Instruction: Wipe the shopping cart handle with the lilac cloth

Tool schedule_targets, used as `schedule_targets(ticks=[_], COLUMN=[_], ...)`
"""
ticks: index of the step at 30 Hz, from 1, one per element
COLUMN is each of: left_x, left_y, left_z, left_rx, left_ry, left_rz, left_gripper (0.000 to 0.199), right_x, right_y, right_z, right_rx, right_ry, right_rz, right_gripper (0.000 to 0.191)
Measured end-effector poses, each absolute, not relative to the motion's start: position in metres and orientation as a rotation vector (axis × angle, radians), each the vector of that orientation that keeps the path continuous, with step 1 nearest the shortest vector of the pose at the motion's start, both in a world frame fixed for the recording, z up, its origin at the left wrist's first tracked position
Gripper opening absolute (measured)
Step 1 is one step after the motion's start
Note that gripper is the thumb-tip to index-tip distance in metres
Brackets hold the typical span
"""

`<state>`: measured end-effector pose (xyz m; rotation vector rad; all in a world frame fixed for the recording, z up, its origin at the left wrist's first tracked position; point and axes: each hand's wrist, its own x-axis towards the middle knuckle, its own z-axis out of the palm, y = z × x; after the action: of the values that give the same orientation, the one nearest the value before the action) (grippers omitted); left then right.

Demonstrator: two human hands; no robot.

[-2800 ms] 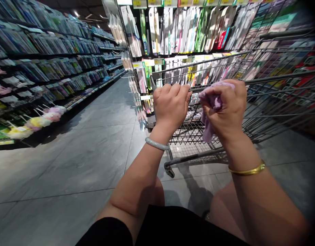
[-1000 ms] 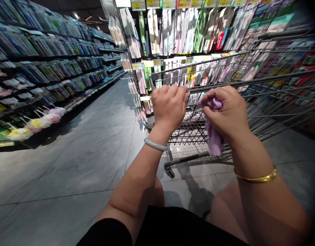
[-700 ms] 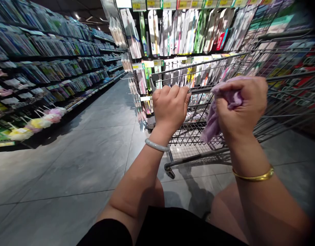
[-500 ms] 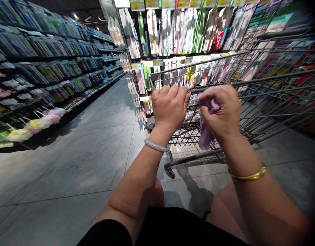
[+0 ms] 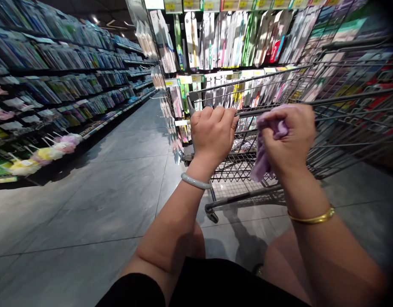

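Note:
A dark metal shopping cart with wire mesh sides stands in front of me. My left hand, with a grey bangle on its wrist, is closed around the cart's upper rail at the near left end. To its right, my right hand grips a bunched purple cloth against the same rail. Part of the cloth is wrapped over the rail and a loose end hangs below. The rail under both hands is hidden. A gold bangle sits on my right wrist.
Behind the cart stands a rack of packaged toothbrushes. Long shelves of hanging packs line the left side, with bath puffs low down. Grey floor tiles run along the aisle. A caster wheel is near my knees.
My right hand has slid to the right along the rail with the purple cloth. The left hand has stayed in place on the cart.

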<state>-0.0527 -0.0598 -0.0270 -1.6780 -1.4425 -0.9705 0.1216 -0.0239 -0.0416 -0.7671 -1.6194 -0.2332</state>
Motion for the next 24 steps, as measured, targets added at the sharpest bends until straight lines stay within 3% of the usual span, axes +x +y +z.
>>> schedule_targets(ticks=[24], left_x=[-0.053], left_y=[-0.06], left_z=[-0.028], left_rx=[-1.699], left_ry=[-1.445], left_rz=[-0.984], left_gripper=[0.037], right_x=[0.135], right_y=[-0.014], right_z=[-0.039], right_rx=[-0.746], right_ry=[-1.561], right_rz=[-0.232], right_gripper=[0.021])
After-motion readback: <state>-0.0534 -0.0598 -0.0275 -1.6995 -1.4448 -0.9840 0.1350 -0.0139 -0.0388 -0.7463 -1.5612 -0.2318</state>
